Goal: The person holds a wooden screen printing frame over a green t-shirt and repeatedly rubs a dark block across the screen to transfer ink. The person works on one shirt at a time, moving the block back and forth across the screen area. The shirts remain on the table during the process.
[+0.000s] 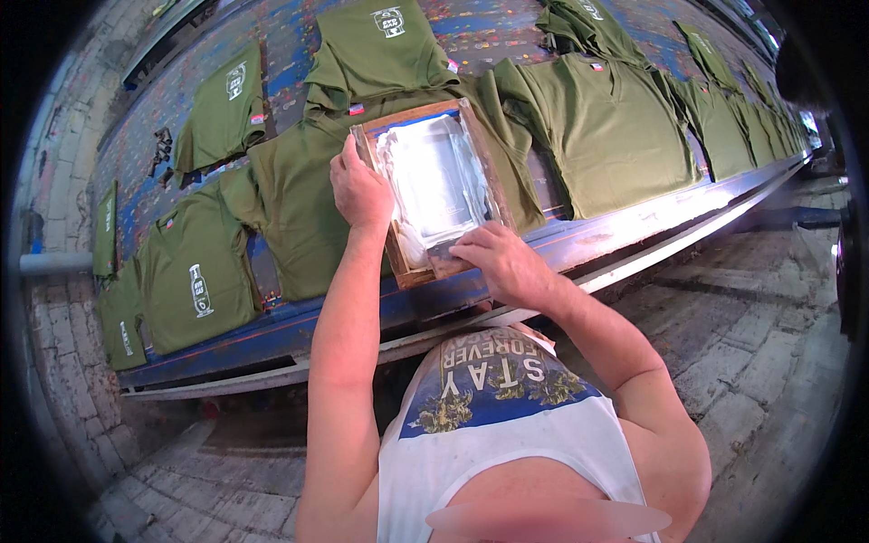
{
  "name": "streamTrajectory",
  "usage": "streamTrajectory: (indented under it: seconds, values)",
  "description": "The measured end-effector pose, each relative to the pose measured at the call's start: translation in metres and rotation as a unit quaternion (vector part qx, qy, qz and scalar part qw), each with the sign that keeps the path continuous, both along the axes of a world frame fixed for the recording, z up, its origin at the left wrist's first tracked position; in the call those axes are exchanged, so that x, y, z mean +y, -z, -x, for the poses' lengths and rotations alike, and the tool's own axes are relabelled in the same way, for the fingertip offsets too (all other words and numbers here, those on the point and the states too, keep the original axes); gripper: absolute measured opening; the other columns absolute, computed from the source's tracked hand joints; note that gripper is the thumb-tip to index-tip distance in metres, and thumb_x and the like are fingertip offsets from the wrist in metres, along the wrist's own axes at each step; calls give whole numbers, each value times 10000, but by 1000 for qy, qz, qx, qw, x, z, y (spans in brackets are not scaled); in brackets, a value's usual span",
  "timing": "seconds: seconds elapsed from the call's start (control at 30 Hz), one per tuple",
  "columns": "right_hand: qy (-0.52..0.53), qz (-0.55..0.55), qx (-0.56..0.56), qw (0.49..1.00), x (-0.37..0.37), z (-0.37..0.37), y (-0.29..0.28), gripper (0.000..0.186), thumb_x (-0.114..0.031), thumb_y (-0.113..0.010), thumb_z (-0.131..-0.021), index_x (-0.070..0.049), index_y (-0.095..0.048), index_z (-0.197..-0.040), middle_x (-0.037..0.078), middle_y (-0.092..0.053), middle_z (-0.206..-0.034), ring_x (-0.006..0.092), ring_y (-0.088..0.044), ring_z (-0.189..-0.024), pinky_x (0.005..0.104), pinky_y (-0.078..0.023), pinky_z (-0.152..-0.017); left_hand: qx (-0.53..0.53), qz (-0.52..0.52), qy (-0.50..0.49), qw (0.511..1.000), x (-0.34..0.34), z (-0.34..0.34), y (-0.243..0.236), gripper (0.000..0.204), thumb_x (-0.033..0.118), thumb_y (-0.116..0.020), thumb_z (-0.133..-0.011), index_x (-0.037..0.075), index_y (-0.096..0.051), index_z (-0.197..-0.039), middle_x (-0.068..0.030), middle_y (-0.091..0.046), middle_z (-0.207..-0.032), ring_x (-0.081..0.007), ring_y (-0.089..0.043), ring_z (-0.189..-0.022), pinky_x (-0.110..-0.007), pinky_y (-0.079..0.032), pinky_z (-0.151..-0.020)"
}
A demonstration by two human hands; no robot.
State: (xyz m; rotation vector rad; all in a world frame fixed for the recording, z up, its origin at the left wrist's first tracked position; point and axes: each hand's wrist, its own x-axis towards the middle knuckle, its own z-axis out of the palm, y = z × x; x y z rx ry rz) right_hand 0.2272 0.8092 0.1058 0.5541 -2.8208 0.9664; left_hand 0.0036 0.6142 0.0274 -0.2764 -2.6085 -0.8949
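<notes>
A wooden-framed printing screen [497, 185] lies on an olive-green T-shirt [303, 217] spread on the long table. White ink [394, 163] is smeared thickly along the inner sides of its mesh, which looks bright in the middle. My left hand [364, 188] grips the screen's left side rail, fingers wrapped over the wood. At the screen's near right corner, my right hand [509, 262] is closed on a squeegee [444, 261], its blade end resting inside the frame near the close edge. Part of the squeegee is hidden by my fingers.
Other olive-green shirts lie along the long table [294, 321]; a left one [204, 271] bears a white print, and a right one [615, 127] shows no print. More printed shirts [376, 45] lie on the far side. A pale rail [262, 380] runs along the near edge, above a paved floor [724, 362].
</notes>
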Motion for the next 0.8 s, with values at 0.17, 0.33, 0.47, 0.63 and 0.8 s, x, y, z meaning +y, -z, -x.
streamTrajectory:
  seconds: [0.17,0.33,0.47,0.63,0.8]
  values:
    - [23,-2,38,999,-4,0,19,543,42,-697,-844,-24,-766,-1379,162,-734,-1380,408,-690,-1338,523,-579,-1138,23,51,-8,998,-1,2,4,588,23,-653,-1033,94,-577,-1612,-182,-665,-1440,-426,-613,-1381,-574,-515,-1144]
    - [32,-16,62,997,4,52,26,535,38,-682,-860,-31,-767,-1383,164,-744,-1372,407,-700,-1311,515,-566,-1151,33,67,-14,997,-1,3,7,602,25,-664,-1015,97,-587,-1608,-165,-666,-1455,-421,-604,-1391,-586,-498,-1153]
    - [22,-34,64,997,23,123,24,524,41,-665,-865,-60,-777,-1366,163,-756,-1335,391,-693,-1309,514,-557,-1143,16,53,-5,998,-1,2,6,621,0,-634,-1027,91,-563,-1638,-187,-667,-1472,-445,-583,-1416,-600,-466,-1192]
    - [27,-51,87,995,37,189,16,515,50,-645,-861,-55,-782,-1346,176,-781,-1246,418,-708,-1266,533,-564,-1110,21,44,6,999,-2,0,4,625,-11,-632,-1022,70,-557,-1637,-195,-661,-1484,-450,-573,-1431,-599,-450,-1212]
    - [-6,-63,84,994,35,165,16,461,-7,-671,-888,-50,-791,-1331,158,-773,-1237,411,-718,-1205,511,-573,-1095,44,22,22,999,-4,-1,6,629,-22,-626,-1017,56,-551,-1637,-223,-658,-1469,-459,-578,-1414,-606,-440,-1223]
